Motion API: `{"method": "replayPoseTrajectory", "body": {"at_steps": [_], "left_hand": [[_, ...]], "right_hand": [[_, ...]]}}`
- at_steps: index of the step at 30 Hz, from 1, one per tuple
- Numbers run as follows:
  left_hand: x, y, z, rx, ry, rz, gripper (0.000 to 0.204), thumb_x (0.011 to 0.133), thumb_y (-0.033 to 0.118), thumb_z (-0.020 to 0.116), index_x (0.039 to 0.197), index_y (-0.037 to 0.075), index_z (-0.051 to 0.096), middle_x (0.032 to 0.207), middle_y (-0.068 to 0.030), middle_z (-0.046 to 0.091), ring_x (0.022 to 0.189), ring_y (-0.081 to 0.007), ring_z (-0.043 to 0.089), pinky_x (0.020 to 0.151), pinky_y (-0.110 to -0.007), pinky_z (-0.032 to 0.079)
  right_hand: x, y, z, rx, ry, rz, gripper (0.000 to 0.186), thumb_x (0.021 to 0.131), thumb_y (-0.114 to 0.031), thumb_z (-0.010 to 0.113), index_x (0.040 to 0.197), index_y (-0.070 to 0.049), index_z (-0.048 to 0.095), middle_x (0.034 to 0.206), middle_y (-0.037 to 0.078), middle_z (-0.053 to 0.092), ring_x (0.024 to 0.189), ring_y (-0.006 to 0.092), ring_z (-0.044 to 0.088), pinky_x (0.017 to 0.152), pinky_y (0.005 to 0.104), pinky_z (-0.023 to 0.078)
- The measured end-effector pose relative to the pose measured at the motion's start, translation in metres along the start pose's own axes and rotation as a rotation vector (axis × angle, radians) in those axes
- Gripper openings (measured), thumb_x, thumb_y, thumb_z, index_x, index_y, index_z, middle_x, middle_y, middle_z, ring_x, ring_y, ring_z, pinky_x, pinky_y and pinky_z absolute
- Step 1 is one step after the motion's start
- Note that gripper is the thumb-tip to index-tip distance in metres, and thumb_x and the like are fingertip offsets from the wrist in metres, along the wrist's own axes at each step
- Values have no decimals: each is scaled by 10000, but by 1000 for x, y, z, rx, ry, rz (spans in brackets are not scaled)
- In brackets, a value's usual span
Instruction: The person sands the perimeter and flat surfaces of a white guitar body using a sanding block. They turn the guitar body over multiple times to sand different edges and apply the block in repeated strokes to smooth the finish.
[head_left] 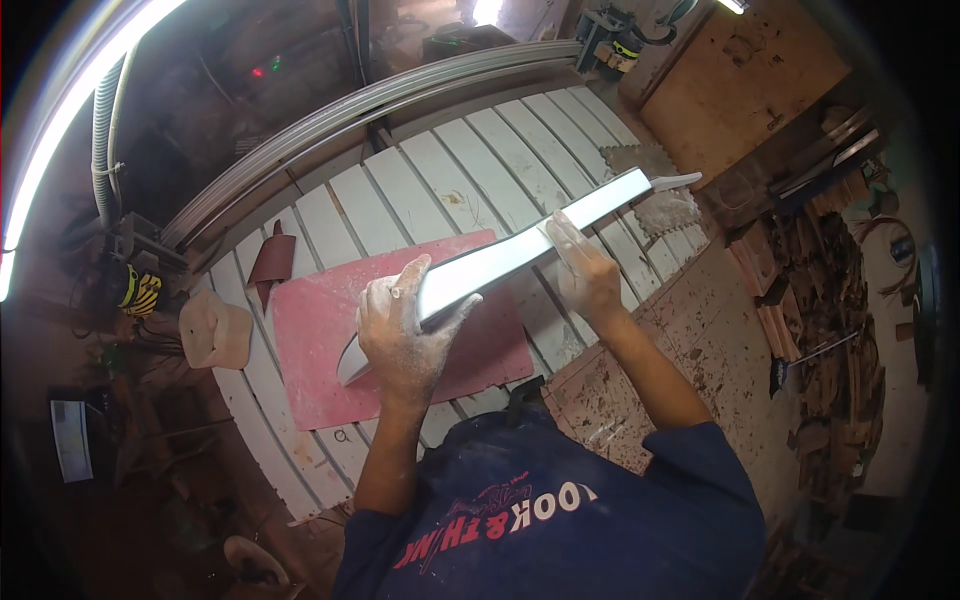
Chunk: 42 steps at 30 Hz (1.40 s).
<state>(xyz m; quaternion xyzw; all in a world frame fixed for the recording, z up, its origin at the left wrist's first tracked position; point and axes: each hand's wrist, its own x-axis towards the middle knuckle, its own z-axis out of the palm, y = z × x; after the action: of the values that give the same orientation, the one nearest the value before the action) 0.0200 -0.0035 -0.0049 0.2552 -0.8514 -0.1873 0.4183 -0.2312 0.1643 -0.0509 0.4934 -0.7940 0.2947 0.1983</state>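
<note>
A long, narrow white piece (540, 245) with a curved, tapering shape slants across the table, its far right end raised higher in the picture. My left hand (405, 325) is wrapped round its lower left part, thumb on one edge and fingers on the other. Below that hand, the pointed tip of the piece shows over a pink board (310, 325). My right hand (590, 270) grips the middle, its fingers pressed together on the upper face. Whether anything thin lies under those fingers is hidden. Pale dust coats both hands.
A white slatted table (440, 180) lies beneath, with a metal rail (380, 95) along its far side. A curled reddish-brown sheet (272, 262) and a beige cap (215, 330) rest at the left. A jagged-edged grey sheet (668, 210) lies right; stacked wood scraps (830, 330) stand beyond.
</note>
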Motion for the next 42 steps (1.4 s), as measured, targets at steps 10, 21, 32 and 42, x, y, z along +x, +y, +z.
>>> {"method": "replayPoseTrajectory", "body": {"at_steps": [10,21,32,42], "left_hand": [[1,3,-1,-18,17,16,706,617,260,989,1223,56,689,1096,-120,711,941,-281,658,821,-395,550],[-3,2,1,-13,46,55,686,658,401,951,1215,108,679,930,-64,623,856,-261,607,748,-416,495],[-2,-2,5,-13,74,61,686,660,393,949,1225,110,683,923,-60,625,844,-258,601,743,-409,494],[1,5,1,-27,21,-5,707,606,277,989,1212,63,695,1092,-115,710,963,-291,666,846,-399,550]], "right_hand": [[-21,27,12,-87,54,-48,422,936,12,534,1335,-71,646,1215,219,713,715,304,710,625,366,588],[-15,47,9,-8,33,-85,380,920,15,524,1232,-58,728,1205,188,733,727,258,725,667,393,579],[31,47,-21,-118,212,187,399,904,24,560,1271,-23,709,1304,198,693,1096,287,737,912,362,596],[18,33,-12,-197,202,63,424,862,17,569,1271,18,680,1288,256,680,1113,307,727,931,400,591]]}}
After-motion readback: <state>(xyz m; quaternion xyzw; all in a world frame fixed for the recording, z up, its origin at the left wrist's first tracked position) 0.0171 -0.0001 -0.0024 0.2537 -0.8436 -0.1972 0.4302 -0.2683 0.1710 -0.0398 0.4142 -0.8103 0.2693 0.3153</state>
